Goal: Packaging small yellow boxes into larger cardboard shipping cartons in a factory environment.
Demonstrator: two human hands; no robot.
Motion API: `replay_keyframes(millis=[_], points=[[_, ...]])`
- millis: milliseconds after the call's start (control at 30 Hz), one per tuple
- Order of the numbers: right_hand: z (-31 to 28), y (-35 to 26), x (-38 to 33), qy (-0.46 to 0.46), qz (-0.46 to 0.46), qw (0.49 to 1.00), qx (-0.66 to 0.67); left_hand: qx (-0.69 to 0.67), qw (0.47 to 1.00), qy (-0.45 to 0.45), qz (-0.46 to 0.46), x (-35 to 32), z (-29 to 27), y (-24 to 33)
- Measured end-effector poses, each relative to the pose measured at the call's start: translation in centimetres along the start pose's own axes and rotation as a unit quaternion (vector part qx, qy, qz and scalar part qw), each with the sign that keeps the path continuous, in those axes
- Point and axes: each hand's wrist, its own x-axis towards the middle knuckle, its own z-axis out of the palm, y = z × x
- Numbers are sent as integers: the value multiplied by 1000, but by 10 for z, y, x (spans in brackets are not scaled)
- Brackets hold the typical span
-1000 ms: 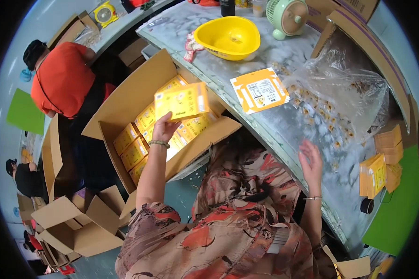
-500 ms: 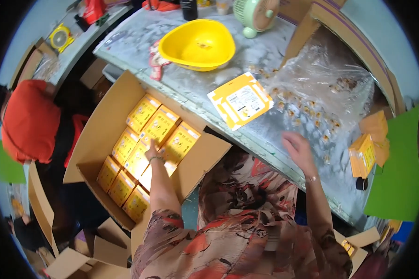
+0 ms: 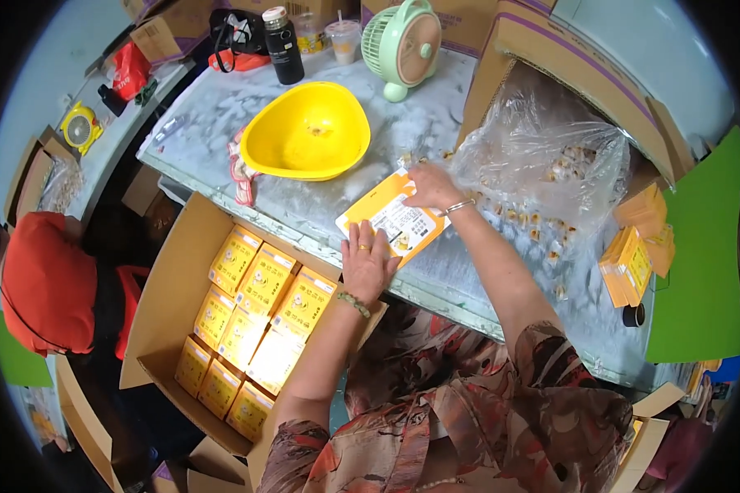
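A: Grey table (image 3: 222,115) up top, crowded: a yellow bowl (image 3: 308,131), a green fan (image 3: 407,45), a dark bottle (image 3: 286,37), and a clear bag (image 3: 543,164) of small pieces spilling from a big box (image 3: 567,57).

B: Below the table edge, an open carton (image 3: 173,287) packed with yellow boxes (image 3: 259,316). A person in red (image 3: 45,283) sits at the left.

A: The flat yellow pack (image 3: 390,218) lies on the table near its front edge.

B: Left hand (image 3: 366,259) rests flat on its near corner, fingers spread. Right hand (image 3: 432,185) pinches the far edge, wrist bent down.

A: Both forearms reach up from the lower edge.
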Motion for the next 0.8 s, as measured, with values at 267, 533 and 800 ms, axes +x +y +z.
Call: replay_keyframes(millis=[267,533,800], points=[[-24,16,9,-113,36,990,70,-43,997,64,11,5,3,5],[-81,-53,-17,39,-12,986,164,-321,919,209,-89,-1,2,-8],[-104,-51,-157,-40,128,794,593,-92,992,85,22,-26,-115,59]])
